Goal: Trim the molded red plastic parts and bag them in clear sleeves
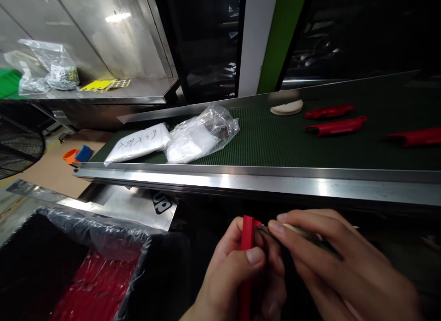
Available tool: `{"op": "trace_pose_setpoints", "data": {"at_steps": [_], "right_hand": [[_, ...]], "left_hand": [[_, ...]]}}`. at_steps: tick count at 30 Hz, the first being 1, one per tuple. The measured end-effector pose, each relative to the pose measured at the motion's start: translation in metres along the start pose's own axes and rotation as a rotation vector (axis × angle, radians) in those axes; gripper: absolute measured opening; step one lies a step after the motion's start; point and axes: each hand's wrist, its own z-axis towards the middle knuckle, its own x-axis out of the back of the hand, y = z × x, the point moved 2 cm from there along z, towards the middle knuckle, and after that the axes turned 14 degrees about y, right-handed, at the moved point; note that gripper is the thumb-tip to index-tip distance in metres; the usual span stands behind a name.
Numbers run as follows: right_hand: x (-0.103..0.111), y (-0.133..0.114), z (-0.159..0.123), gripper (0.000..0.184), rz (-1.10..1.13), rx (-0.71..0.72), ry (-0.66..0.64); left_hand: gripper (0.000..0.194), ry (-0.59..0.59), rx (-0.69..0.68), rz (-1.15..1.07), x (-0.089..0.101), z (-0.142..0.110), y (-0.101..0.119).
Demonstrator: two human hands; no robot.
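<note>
My left hand is closed around a red plastic part, which stands upright with its top end above the fingers. My right hand grips a thin-bladed tool with a pale handle, mostly hidden by the fingers. The dark tip of this tool meets the side of the red part near its top. On the green conveyor belt beyond my hands lie several similar red parts and a pale, half-round piece.
Two plastic-wrapped white packs rest on the belt's left half. A metal rail edges the belt. At lower left, a lined black bin contains many red parts. Bagged hardware sits on a metal shelf; a fan stands far left.
</note>
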Motion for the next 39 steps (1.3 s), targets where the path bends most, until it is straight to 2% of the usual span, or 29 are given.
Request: {"op": "trace_pose_setpoints", "data": {"at_steps": [6, 10, 14, 17, 23, 29, 34, 37, 39], "right_hand": [[0.000, 0.004, -0.002, 0.044, -0.021, 0.024, -0.009], [0.001, 0.006, -0.003, 0.042, -0.033, 0.053, -0.002], [0.002, 0.007, -0.006, 0.046, -0.032, 0.066, -0.007], [0.003, 0.006, -0.007, 0.052, -0.024, 0.063, -0.009], [0.003, 0.006, -0.007, 0.047, -0.018, 0.067, -0.018], [0.003, 0.006, -0.008, 0.047, -0.039, 0.089, -0.034], [0.000, 0.002, 0.000, 0.034, -0.006, 0.067, 0.057], [-0.004, 0.008, 0.000, 0.033, -0.004, 0.007, 0.073], [-0.003, 0.016, -0.003, 0.037, -0.036, -0.109, 0.118]], "left_hand": [[0.015, -0.072, -0.128, -0.169, 0.010, 0.008, -0.017], [0.016, -0.106, -0.115, -0.219, 0.016, 0.010, -0.026], [0.016, -0.112, -0.053, -0.217, 0.013, 0.006, -0.020], [0.014, -0.056, -0.016, -0.142, 0.009, 0.005, -0.015], [0.016, -0.120, -0.069, -0.214, 0.010, 0.006, -0.021], [0.017, -0.100, -0.090, -0.219, 0.014, 0.007, -0.027], [0.018, -0.138, -0.099, -0.223, 0.013, 0.006, -0.027], [0.013, -0.117, -0.088, -0.131, 0.014, -0.002, -0.023], [0.015, -0.110, -0.053, 0.079, 0.014, -0.011, -0.021]]}}
